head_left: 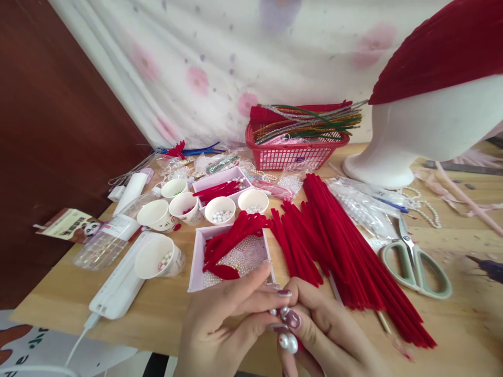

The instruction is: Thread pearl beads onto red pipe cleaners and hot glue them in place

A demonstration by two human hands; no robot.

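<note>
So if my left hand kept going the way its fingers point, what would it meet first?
Most likely the right hand: the left hand points right and slightly away, its fingertips already touching it. Beyond lie red pipe cleaners.

Fuzzy red pipe cleaners [346, 251] on a matt wooden table [165, 309], plus a red plastic basket [294, 152] and glossy pearls [288, 342].

Basket [294, 155]: filled with coloured stems, set at the back.
Scissors [415, 259]: laid flat, right.
Cups [184, 207]: grouped left of centre.
</note>
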